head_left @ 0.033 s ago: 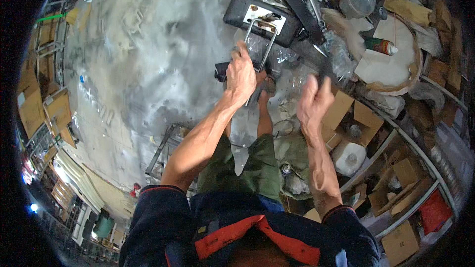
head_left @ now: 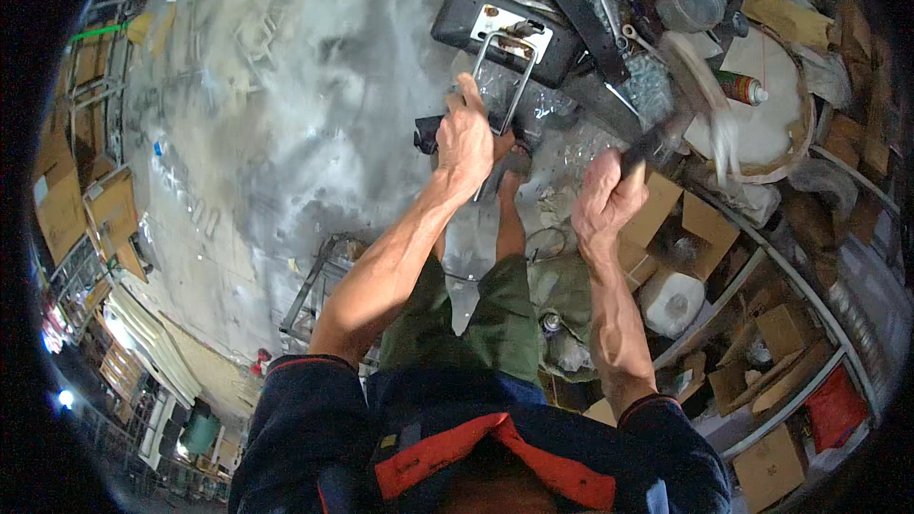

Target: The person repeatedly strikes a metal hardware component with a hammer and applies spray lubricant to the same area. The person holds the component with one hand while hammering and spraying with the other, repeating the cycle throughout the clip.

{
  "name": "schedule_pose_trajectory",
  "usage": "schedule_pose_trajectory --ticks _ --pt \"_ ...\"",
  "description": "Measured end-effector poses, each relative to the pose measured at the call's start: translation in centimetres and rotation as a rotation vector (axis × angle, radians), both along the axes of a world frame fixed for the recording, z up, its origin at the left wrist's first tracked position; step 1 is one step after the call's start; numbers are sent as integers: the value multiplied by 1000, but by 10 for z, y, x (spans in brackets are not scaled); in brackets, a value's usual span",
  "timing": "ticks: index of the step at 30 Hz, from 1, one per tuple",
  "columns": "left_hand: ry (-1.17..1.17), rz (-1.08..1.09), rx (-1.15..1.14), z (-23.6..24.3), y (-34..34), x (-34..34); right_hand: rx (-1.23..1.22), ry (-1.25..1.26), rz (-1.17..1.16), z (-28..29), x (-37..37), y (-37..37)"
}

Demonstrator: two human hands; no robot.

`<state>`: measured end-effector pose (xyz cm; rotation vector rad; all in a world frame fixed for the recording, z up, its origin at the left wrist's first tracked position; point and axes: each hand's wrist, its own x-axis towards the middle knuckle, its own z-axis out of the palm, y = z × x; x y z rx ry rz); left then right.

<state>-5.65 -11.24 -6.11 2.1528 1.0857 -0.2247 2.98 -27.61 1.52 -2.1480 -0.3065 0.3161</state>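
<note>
Left grip (head_left: 465,145) held the bent metal rod (head_left: 520,93) while right grip (head_left: 609,198) clasped a dark tool handle (head_left: 650,146), so I judged that bracing the rod mattered most.

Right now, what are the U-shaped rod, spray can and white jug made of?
The U-shaped rod looks like bare metal: grey and shiny. The spray can is probably painted metal, judging by its round, colourful body. The white jug seems to be smooth plastic, from its rounded, moulded corners.
</note>
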Motion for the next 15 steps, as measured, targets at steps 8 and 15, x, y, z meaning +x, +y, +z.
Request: schedule_pose_trajectory --ticks 8,15 --pt "-25 -16 17 0 6 8 -135 5 48 -25 6 -2" --pt "-2 -24 -55 7 -1 12 -450 -34 202 -74 15 -22"
